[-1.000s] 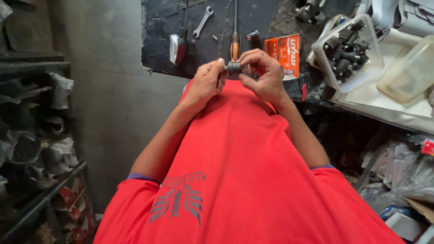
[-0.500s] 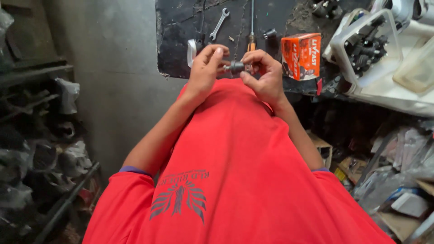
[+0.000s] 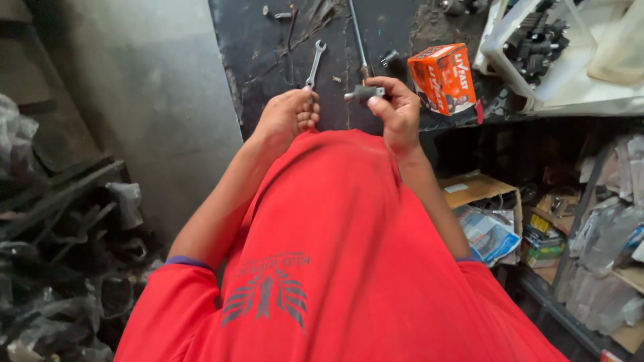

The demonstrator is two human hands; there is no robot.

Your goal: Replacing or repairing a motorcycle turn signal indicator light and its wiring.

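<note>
My right hand grips a small dark metal part with a pale end, held just above the black workbench. My left hand is a short way to the left, apart from the part. Its fingers are curled, and I see nothing in them. Its knuckles are at the lower end of a silver spanner lying on the bench. A long screwdriver lies on the bench just beyond the part.
An orange cardboard box stands right of my right hand. A white tray with dark parts sits at the far right. Cluttered shelves with an open carton lie lower right. Dark hoses and parts fill the left.
Both hands were together on the small part. Now my left hand has come off it and moved left, while my right hand keeps hold of it.
</note>
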